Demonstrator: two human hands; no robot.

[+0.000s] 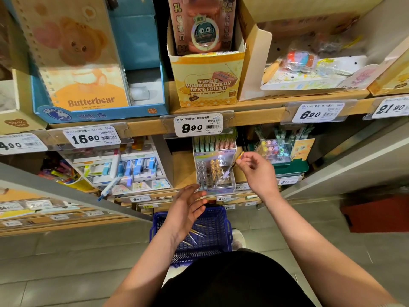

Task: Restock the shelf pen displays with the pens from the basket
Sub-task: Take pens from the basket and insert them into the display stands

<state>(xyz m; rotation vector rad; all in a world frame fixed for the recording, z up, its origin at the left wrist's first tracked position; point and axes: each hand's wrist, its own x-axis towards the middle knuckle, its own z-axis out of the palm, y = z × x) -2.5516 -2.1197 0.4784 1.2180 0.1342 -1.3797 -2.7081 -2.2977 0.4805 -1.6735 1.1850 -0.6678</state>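
A clear pen display [215, 171] stands on the middle shelf, with clear-capped and gold-capped pens upright in its slots. My right hand [256, 171] pinches a slim pen [232, 166] by its upper end, and the pen's lower tip points into the display's right side. My left hand [188, 207] hovers with fingers apart just below the display's front left corner, holding nothing. A blue plastic basket [221, 218] sits on the floor under my arms, with several thin pens [197, 233] lying in it.
A shelf edge with price tags [198, 125] overhangs the display. To the left is a tray of blue-and-white correction tapes [132, 167]; to the right a green stand with pastel pens [278, 151]. A red box [376, 211] is on the floor at right.
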